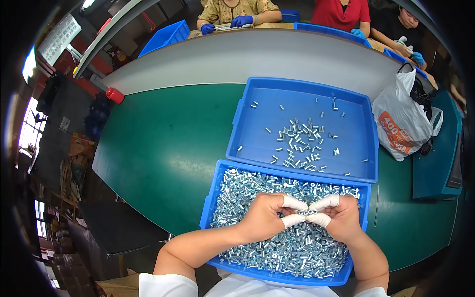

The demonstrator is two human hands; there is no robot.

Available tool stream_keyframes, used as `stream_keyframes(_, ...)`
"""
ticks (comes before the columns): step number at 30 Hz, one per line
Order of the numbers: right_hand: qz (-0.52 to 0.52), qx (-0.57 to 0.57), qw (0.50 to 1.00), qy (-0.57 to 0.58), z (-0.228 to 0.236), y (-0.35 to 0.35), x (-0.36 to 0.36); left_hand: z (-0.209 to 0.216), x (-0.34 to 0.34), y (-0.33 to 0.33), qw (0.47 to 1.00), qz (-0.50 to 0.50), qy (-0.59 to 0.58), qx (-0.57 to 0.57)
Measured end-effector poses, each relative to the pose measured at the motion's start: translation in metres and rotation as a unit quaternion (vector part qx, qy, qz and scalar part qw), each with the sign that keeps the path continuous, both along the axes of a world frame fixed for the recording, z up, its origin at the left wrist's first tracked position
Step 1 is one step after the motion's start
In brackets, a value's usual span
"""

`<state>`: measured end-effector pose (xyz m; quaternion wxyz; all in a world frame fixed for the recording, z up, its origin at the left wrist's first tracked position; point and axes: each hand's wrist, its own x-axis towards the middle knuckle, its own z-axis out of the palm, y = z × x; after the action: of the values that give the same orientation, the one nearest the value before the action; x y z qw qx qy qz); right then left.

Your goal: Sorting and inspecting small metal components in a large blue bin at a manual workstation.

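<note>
My left hand and my right hand meet over the near blue tray. White finger cots cover the thumb and forefinger of each. Pinched between their tips is a short row of small silvery metal sleeves, round ends with holes facing up toward me. Beneath them, a deep heap of the same metal sleeves fills the tray. Just beyond, a second blue tray holds a looser scatter of metal sleeves, mostly around its middle.
Both trays rest on a green tabletop. A grey partition runs along the far side. A white plastic bag stands right of the far tray, and a red container sits at the far left. Several gloved people work beyond the partition.
</note>
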<state>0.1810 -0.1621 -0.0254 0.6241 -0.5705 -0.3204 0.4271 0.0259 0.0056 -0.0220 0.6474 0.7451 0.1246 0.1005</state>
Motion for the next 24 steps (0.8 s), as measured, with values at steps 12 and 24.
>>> stream_keyframes(12, 0.092, 0.003, 0.996, -0.019, 0.014, 0.015, 0.013, 0.013, -0.005, 0.015, 0.999, -0.027, -0.004, -0.028)
stream_keyframes(24, 0.156, 0.019, 0.986, -0.046, 0.008, 0.009, 0.019, 0.018, -0.007, 0.008, 0.991, -0.052, -0.081, 0.096)
